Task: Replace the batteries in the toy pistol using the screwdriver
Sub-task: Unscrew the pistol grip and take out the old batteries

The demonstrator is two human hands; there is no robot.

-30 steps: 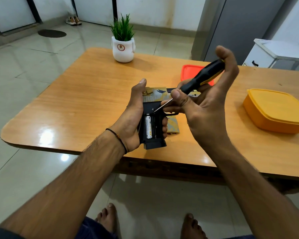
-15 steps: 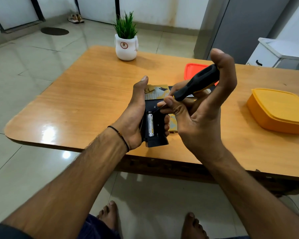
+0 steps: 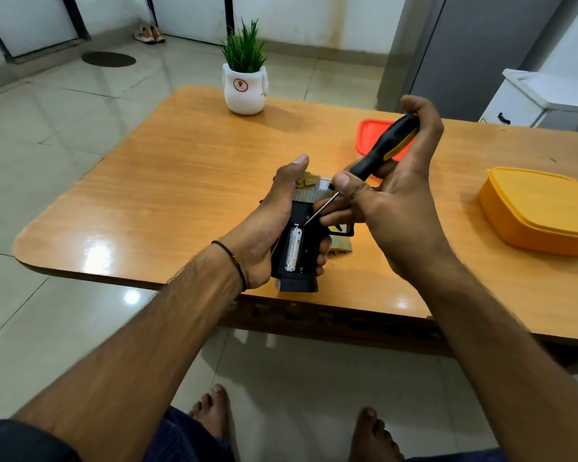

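Observation:
My left hand [image 3: 264, 228] grips the black and gold toy pistol [image 3: 306, 261] by its handle, held over the near edge of the wooden table [image 3: 181, 181]. The battery compartment faces up and is uncovered, with a silver battery [image 3: 293, 250] lying inside. My right hand [image 3: 391, 195] holds the screwdriver [image 3: 386, 146] by its black and yellow handle. The thin metal shaft slants down to the left, and its tip sits at the top end of the battery.
An orange lidded box [image 3: 541, 208] stands on the table at the right. A red lid [image 3: 372, 135] lies behind my right hand. A white pot with a green plant [image 3: 245, 85] stands at the table's far edge. My bare feet [image 3: 214, 411] are below.
The screwdriver tip has slid down from the pistol's body to the top end of the battery. Both hands shifted slightly within the view.

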